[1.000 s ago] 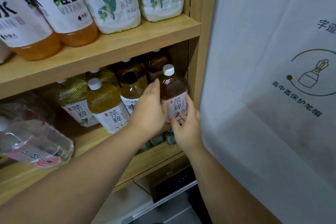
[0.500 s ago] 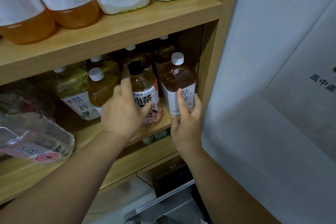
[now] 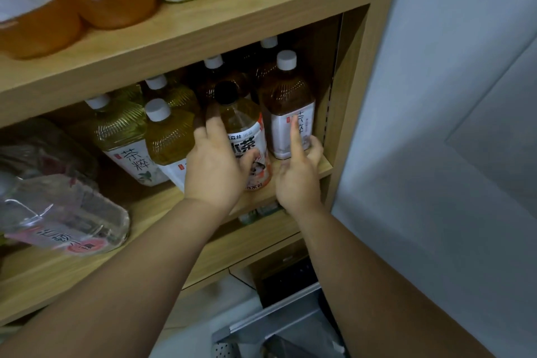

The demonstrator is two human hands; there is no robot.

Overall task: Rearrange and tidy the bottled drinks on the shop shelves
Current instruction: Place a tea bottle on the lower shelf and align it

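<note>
1. The black-capped tea bottle [image 3: 247, 131] stands at the front of the middle shelf [image 3: 157, 206], cap up and long axis close to vertical. It sits between a yellow-green tea bottle [image 3: 171, 136] on its left and a white-capped brown tea bottle [image 3: 286, 102] on its right, just beside both.
2. The left hand [image 3: 215, 171] grips it from the front and left, with fingers [image 3: 207, 125] up its left shoulder and the thumb across the label. This hand is plainly the nearer one and already has it.
3. The right hand [image 3: 299, 180] is on the brown tea bottle. One straight finger lies up the label, and the others appear to curve round its lower right corner in a loose hold.
4. That brown bottle stands at the shelf's right end, near the wooden side panel [image 3: 348, 96], so there is little room to go further right.
5. The next move likely turns on the narrow gap between the two held bottles. The black-capped one probably has to come toward the person, or slide straight back, while staying upright.
6. More white-capped bottles stand behind, a clear bottle [image 3: 66, 221] lies on its side at far left, and orange drinks [image 3: 110, 3] line the shelf above.
</note>
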